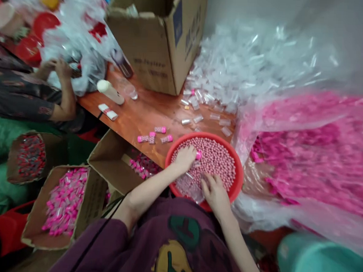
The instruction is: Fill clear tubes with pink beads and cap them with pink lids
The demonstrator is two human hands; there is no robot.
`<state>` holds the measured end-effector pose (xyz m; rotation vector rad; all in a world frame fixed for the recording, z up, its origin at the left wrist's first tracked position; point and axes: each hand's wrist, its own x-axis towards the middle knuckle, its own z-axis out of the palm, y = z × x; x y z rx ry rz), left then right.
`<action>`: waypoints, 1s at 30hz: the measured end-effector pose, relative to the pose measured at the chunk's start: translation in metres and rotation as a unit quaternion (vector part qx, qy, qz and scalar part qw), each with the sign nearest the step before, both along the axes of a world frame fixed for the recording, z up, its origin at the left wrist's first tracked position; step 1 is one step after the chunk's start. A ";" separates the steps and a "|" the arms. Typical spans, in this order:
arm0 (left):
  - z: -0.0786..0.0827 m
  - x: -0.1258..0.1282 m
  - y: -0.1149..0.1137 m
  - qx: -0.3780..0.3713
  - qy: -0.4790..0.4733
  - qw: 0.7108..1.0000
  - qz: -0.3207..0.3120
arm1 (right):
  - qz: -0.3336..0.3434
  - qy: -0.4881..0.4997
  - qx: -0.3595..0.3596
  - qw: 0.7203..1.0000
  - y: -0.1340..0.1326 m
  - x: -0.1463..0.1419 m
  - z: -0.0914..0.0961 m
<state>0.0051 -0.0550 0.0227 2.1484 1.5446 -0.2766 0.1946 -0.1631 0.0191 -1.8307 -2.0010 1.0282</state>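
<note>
A red basin [240, 175] full of pink beads [218, 156] stands at the table's front edge. Over its left side, my left hand [185, 158] is closed on a small bottle with a pink cap [198, 154], mostly hidden by the fingers. My right hand [216, 192] reaches over the front right rim, low over the beads, fingers curved and slightly apart, with nothing visible in them. Between the hands, clear plastic pieces [191, 185] lie on the beads. Several bead-filled bottles with pink caps [151, 137] lie on the table left of the basin.
A tall carton [144, 40] stands behind, beside a heap of clear tubes [234, 61]. Pink caps [317, 159] fill a plastic bag at right. Cartons of pink-capped bottles [65, 199] sit at lower left. Another person's hands [59, 68] work at far left. A teal bucket [321, 261] stands lower right.
</note>
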 end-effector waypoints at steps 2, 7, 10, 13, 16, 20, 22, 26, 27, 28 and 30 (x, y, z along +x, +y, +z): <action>0.003 -0.005 -0.002 0.022 -0.024 0.999 0.014 | -0.006 0.021 0.042 0.999 -0.001 0.004 -0.010; 0.002 -0.046 -0.001 0.147 -0.061 0.966 0.202 | -0.004 0.053 0.106 0.993 -0.003 0.011 -0.034; 0.000 -0.075 0.002 0.173 -0.084 0.931 0.311 | 0.005 0.019 0.085 0.996 -0.003 0.010 -0.030; -0.001 -0.086 -0.007 0.190 -0.136 0.924 0.304 | 0.023 -0.031 0.013 0.999 -0.002 0.004 -0.010; -0.003 -0.070 -0.024 0.133 -0.203 0.948 0.206 | 0.041 -0.058 -0.036 0.997 0.003 -0.002 0.003; -0.006 -0.027 -0.044 -0.011 -0.167 0.982 0.086 | 0.045 -0.056 -0.051 0.996 0.006 -0.008 0.004; -0.008 -0.009 -0.046 -0.040 -0.118 0.990 0.071 | 0.046 -0.061 -0.059 0.995 0.004 -0.011 0.004; -0.010 -0.003 -0.036 -0.039 -0.062 0.997 0.034 | 0.042 -0.074 -0.072 0.994 -0.002 -0.017 0.005; -0.008 -0.005 -0.033 -0.035 -0.056 0.998 0.022 | 0.041 -0.076 -0.074 0.993 -0.003 -0.018 0.006; -0.007 -0.008 -0.030 -0.029 -0.054 0.998 0.010 | 0.042 -0.078 -0.078 0.993 -0.003 -0.019 0.007; -0.003 -0.015 -0.024 -0.023 -0.056 0.998 -0.015 | 0.048 -0.079 -0.086 0.992 -0.003 -0.020 0.010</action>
